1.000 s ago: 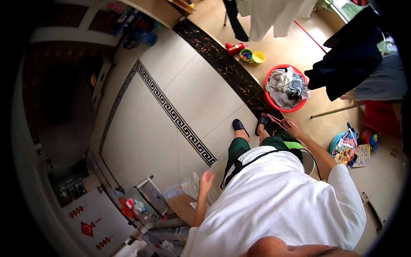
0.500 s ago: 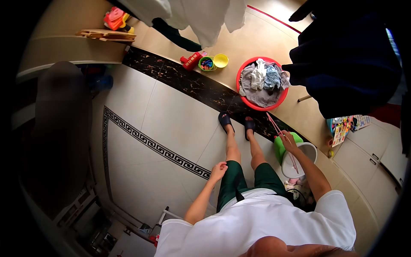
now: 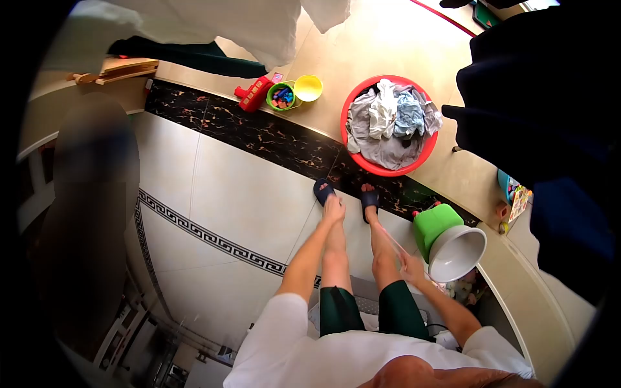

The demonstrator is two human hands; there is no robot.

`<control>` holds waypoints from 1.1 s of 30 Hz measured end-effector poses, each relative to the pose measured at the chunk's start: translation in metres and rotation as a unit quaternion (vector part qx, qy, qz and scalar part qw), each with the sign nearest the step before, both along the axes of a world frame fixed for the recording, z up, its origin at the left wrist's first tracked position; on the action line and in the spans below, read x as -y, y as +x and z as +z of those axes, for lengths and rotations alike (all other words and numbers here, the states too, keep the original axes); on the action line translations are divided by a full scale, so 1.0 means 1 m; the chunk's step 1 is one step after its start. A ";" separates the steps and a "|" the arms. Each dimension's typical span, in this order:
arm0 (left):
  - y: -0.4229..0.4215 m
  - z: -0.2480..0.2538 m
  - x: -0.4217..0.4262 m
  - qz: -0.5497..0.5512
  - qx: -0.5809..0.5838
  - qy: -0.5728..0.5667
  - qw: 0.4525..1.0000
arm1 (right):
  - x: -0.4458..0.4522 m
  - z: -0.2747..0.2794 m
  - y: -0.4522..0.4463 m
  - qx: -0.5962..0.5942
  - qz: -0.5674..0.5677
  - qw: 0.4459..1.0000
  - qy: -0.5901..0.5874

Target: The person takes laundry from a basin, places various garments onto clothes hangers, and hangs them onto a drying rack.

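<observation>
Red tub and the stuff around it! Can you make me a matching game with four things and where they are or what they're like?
1. Red tub
2. Thin pink object
3. White basin
4. Yellow bowl

A. In the right hand
B. Beside a small green bucket
C. Piled with crumpled clothes
D. Tilted

Pairs: 1-C, 2-A, 3-D, 4-B

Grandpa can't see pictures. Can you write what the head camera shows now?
Seen from above, a person in white has a blurred, thin pink object in the right hand; the left hand is in front of the left leg. Ahead, a red basin holds crumpled clothes, and a pale basin and a green object are near the right hand.
</observation>
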State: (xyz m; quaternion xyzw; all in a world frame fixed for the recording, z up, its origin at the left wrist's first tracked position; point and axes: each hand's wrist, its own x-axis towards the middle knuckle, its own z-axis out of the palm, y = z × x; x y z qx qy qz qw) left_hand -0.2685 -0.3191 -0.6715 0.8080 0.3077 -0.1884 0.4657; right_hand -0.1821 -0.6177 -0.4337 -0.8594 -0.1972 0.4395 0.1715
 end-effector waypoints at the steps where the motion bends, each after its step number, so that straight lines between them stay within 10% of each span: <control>1: 0.051 0.012 -0.020 -0.005 -0.034 0.034 0.999 | 0.002 0.011 -0.009 0.014 0.045 0.999 0.000; 15: 0.317 -0.154 -0.099 -0.008 0.043 -0.003 0.999 | 0.003 -0.019 -0.031 0.059 -0.034 0.997 -0.048; 21: 0.279 -0.068 -0.048 -0.087 0.056 -0.119 0.988 | -0.006 -0.019 -0.035 0.068 -0.026 0.997 -0.026; 27: 0.286 -0.076 -0.032 -0.199 -0.006 0.045 0.979 | -0.017 -0.016 -0.029 0.036 0.012 0.998 -0.046; 33: 0.306 -0.153 -0.070 -0.042 0.212 0.227 0.950 | -0.011 -0.020 -0.021 0.057 -0.008 0.998 -0.028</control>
